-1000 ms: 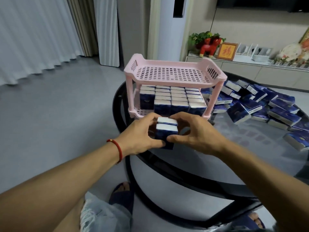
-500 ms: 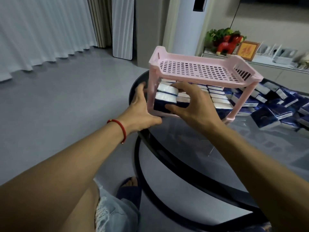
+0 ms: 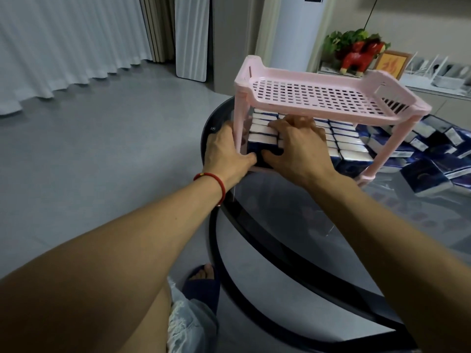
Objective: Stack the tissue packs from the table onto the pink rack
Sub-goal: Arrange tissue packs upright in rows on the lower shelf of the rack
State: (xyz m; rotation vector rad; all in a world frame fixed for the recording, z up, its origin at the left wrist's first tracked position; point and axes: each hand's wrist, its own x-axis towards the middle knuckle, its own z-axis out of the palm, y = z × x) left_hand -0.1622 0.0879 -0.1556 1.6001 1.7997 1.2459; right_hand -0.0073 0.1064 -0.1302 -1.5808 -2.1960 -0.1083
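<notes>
Both hands are working at the lower shelf of the pink slatted plastic two-tier rack (image 3: 318,98), which is standing on the dark round glass table (image 3: 293,225). The left hand (image 3: 224,151) is wrapping around the rack's near left leg, thumb pointing inward along the shelf's front edge, most likely bracing the light frame so it is not sliding. The right hand (image 3: 295,146) is lying flat, fingers spread, over the two navy-and-white tissue packs (image 3: 263,135) at the near left corner, its thumb pressing their dark front face: pushing, not pinching, by the look of it, and probably squaring them against the rows behind. So the hands are sitting close together, thumbs almost meeting, with the packs directly under and between them. More shelved packs (image 3: 349,146) are filling the tier just past the right hand's knuckles. A loose heap of tissue packs (image 3: 433,159) is waiting well off to the right of the right hand. The top tier, above both hands, is holding nothing yet.
</notes>
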